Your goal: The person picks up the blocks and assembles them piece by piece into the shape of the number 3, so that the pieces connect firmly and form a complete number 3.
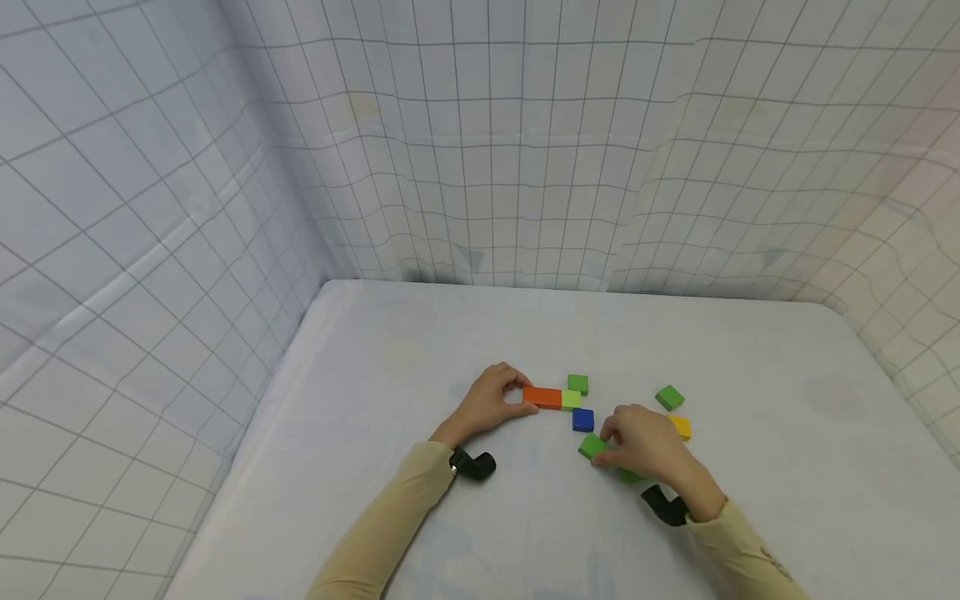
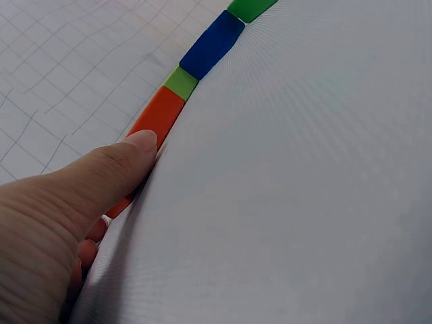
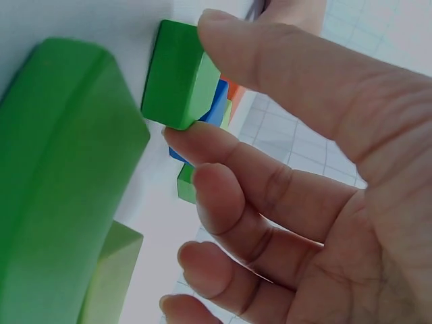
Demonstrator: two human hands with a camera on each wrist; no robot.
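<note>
My left hand (image 1: 483, 406) holds a long orange-red block (image 1: 542, 397) at its left end, thumb on the near side and fingers on the far side. A light green block (image 1: 571, 400) sits end to end with it. Just beyond is a green block (image 1: 577, 383), and on the near side a blue block (image 1: 582, 420). My right hand (image 1: 647, 437) pinches another green block (image 3: 177, 74) between thumb and index finger, close to the blue one. Its other fingers are loosely bent. Under that hand, a further green block (image 1: 630, 477) is partly hidden.
Right of my right hand lie a yellow block (image 1: 681, 427), partly covered by the hand, and a green block (image 1: 670, 397). The white tabletop (image 1: 420, 333) meets grid-patterned cloth (image 1: 525, 167) at the back and sides. Black wrist cameras sit on both wrists.
</note>
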